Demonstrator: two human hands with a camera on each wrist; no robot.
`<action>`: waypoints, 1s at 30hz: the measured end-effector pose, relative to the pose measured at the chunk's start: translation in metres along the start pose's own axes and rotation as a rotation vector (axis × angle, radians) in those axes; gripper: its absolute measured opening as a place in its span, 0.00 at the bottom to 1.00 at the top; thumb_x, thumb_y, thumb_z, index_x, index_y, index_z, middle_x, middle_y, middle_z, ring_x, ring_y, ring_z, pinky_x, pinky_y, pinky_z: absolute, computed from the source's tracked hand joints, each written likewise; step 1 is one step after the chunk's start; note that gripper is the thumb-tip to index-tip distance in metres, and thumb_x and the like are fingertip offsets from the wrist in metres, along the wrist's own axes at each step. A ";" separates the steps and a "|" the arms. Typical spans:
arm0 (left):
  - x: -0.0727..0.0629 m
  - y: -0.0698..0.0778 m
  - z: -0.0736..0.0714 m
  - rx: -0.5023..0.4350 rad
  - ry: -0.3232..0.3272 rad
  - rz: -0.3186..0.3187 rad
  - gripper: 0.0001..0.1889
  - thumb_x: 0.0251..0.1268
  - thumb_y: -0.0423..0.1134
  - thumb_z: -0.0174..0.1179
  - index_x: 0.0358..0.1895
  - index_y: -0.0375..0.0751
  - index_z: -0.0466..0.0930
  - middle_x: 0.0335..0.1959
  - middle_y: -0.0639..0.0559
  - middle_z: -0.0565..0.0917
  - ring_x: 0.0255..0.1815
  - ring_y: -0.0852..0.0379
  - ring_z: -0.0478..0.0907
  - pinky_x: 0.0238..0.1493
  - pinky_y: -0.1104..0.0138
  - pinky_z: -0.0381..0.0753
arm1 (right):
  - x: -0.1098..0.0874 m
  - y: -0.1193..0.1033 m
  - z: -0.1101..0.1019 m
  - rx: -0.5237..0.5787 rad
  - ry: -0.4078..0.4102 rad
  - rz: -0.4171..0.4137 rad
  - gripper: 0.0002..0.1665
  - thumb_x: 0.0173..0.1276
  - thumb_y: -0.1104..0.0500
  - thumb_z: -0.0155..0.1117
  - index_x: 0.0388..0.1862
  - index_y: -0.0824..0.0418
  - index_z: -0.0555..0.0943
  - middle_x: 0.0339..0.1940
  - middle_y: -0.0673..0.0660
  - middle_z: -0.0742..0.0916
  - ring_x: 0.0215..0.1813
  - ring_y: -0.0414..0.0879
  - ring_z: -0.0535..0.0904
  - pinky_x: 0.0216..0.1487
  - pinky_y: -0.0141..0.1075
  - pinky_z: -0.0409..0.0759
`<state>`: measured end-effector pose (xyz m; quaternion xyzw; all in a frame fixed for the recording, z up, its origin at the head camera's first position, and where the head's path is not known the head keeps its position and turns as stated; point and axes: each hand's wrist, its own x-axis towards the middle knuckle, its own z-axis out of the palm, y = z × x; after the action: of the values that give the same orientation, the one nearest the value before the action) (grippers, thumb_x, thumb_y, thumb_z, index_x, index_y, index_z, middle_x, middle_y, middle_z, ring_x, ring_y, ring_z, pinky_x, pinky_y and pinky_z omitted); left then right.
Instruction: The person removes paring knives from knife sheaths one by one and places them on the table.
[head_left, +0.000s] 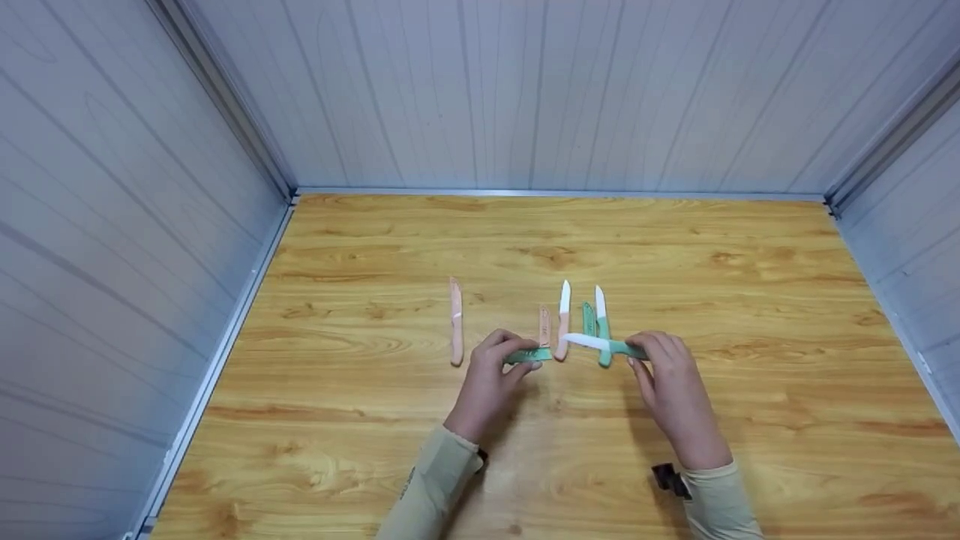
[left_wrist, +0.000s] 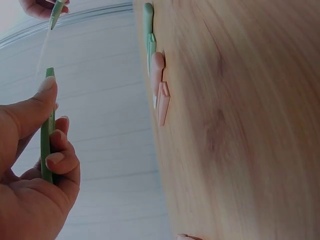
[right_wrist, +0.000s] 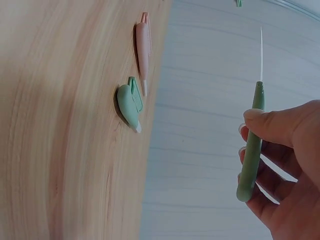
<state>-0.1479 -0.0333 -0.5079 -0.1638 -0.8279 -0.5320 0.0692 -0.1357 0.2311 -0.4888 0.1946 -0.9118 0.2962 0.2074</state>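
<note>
My left hand [head_left: 493,373] pinches a green knife sheath [head_left: 529,355] between thumb and fingers, its free end toward the right. In my right hand [head_left: 675,390] is a green-handled knife [head_left: 624,348], gripped by the handle, with its white blade pointing left at the sheath. Blade tip and sheath stand apart, both raised above the table. In the left wrist view the sheath [left_wrist: 46,135] runs upright along the fingers. The right wrist view shows the knife's handle [right_wrist: 252,150] under the thumb, blade edge-on.
On the wooden table [head_left: 337,420] lie a sheathed pink knife [head_left: 457,330], a pink sheath [head_left: 544,324], a bare pink knife [head_left: 562,322], a green sheath [head_left: 589,318] and another green knife [head_left: 602,322]. Pale panel walls [head_left: 487,90] border the table at back and sides.
</note>
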 end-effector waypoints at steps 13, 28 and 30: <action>0.000 0.002 0.004 -0.026 0.033 0.010 0.11 0.66 0.37 0.61 0.49 0.45 0.83 0.40 0.57 0.77 0.43 0.62 0.76 0.46 0.66 0.79 | -0.003 -0.004 0.005 0.064 -0.043 0.099 0.20 0.60 0.73 0.66 0.52 0.63 0.82 0.45 0.54 0.78 0.47 0.45 0.79 0.45 0.40 0.81; 0.001 -0.003 0.013 0.022 0.024 0.056 0.13 0.63 0.24 0.59 0.50 0.39 0.80 0.39 0.53 0.77 0.44 0.59 0.74 0.47 0.68 0.78 | -0.009 -0.002 0.023 0.207 -0.094 0.195 0.13 0.63 0.67 0.66 0.47 0.61 0.82 0.42 0.50 0.78 0.47 0.43 0.79 0.48 0.39 0.81; 0.001 -0.003 0.014 0.020 0.030 0.055 0.13 0.63 0.24 0.59 0.49 0.37 0.79 0.39 0.53 0.77 0.43 0.59 0.74 0.45 0.68 0.78 | -0.009 -0.003 0.024 0.221 -0.093 0.209 0.13 0.64 0.67 0.65 0.47 0.61 0.82 0.42 0.50 0.78 0.47 0.43 0.79 0.49 0.39 0.80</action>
<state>-0.1492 -0.0219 -0.5163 -0.1777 -0.8272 -0.5240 0.0979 -0.1327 0.2160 -0.5097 0.1339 -0.8976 0.4052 0.1104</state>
